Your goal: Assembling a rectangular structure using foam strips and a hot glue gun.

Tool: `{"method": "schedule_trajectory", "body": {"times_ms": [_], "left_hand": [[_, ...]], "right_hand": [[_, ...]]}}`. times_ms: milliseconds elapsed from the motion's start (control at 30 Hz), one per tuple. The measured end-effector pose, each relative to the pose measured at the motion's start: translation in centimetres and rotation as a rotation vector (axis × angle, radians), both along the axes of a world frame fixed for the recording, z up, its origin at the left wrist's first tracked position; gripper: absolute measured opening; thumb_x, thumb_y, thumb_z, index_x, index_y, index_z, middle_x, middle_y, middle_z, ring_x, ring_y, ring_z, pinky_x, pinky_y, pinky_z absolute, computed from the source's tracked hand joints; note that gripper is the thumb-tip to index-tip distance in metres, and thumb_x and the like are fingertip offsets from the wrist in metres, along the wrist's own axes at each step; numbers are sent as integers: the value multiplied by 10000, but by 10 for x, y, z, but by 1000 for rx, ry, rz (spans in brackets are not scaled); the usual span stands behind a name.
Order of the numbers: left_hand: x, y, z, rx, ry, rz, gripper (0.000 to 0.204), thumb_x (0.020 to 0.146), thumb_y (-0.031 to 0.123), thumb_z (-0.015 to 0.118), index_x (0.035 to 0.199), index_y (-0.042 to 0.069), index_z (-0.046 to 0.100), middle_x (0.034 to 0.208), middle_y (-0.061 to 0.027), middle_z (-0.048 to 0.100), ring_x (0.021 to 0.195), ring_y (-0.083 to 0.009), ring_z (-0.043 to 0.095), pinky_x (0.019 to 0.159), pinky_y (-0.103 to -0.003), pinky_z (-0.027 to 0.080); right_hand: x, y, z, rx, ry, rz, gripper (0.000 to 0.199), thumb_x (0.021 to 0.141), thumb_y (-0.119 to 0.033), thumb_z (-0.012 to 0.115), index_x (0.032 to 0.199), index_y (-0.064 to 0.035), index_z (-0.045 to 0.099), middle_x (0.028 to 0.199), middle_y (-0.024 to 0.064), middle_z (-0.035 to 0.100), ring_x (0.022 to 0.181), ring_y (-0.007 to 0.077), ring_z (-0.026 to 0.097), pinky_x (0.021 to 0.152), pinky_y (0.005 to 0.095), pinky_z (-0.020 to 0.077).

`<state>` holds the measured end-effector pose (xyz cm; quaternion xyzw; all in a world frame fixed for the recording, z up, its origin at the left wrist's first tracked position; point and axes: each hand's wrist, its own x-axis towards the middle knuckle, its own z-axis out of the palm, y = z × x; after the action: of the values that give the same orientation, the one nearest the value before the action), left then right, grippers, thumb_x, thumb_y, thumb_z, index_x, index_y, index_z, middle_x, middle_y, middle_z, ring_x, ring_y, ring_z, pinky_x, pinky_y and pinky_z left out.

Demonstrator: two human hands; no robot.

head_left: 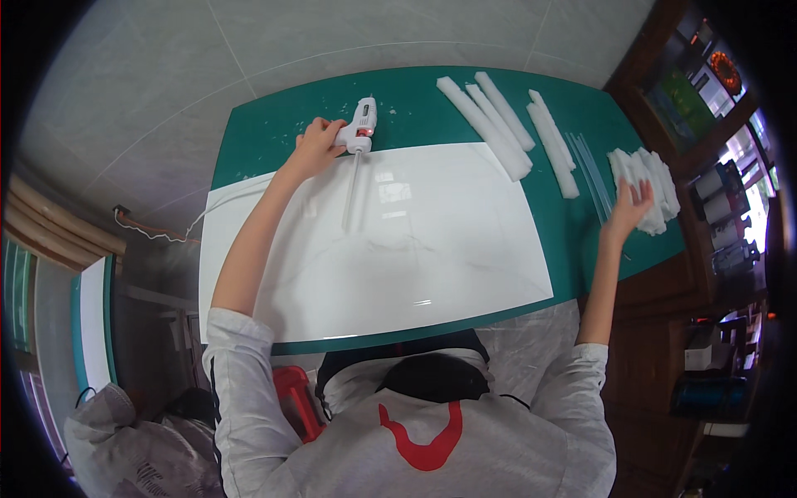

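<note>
My left hand (318, 148) is closed round the handle of a white hot glue gun (364, 124) near the table's far edge. Its nozzle points away from me, and a long translucent glue stick (353, 191) sticks out of its back toward me. Far to the right, my right hand (629, 212) has its fingers apart at the near side of a pile of soft white foam-like pieces (656, 187). Whether the fingertips touch the pile is hard to see. Several thin clear glue sticks (588, 174) lie just left of that pile.
A glossy white sheet (415, 266) covers much of the green table (573, 257). Long white foam strips (486, 124) lie at the back right, with another pair of strips (552, 145) beside them. A white cord (228, 199) runs left. A red stool (297, 398) stands below the table.
</note>
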<state>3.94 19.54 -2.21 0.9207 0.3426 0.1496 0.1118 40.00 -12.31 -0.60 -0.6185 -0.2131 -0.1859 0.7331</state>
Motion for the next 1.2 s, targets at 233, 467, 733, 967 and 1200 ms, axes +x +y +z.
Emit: {"method": "schedule_trajectory", "body": {"times_ms": [233,467,733,967,1200], "left_hand": [[40,10,-25,85,14,35,444,684,164,618,1098,210,466,1014,-80,438,968,-235,421,800,-450,255],[57,19,-41,121,65,51,459,665,180,627,1098,218,478,1035,-78,444,996,-240,389,837,-427,237],[53,30,-46,19,104,16,460,682,185,609,1118,217,467,1084,-88,431,1013,-245,374,837,-419,245],[59,24,-25,-65,350,45,497,734,162,523,1206,206,374,1195,-94,375,1080,-258,346,850,-452,262],[50,17,-22,-12,389,26,528,747,108,484,1246,121,312,1270,-110,310,1170,-262,286,915,-478,217]], "right_hand": [[-57,50,1,-247,-197,259,518,688,-82,614,1140,-48,363,1133,98,421,979,196,440,751,280,393],[-42,101,-19,-436,-251,397,548,638,-88,613,1123,-33,363,1095,151,428,986,267,440,786,330,386],[17,111,-54,-529,-334,152,451,651,-94,553,1075,-38,411,1037,185,440,975,354,410,836,409,340],[48,83,-55,-596,-389,-35,351,663,-98,521,1010,-71,481,1028,153,454,960,335,418,822,406,349],[34,83,-60,-951,-315,-14,226,637,-145,577,848,-65,600,887,127,533,877,318,469,799,391,379]]}}
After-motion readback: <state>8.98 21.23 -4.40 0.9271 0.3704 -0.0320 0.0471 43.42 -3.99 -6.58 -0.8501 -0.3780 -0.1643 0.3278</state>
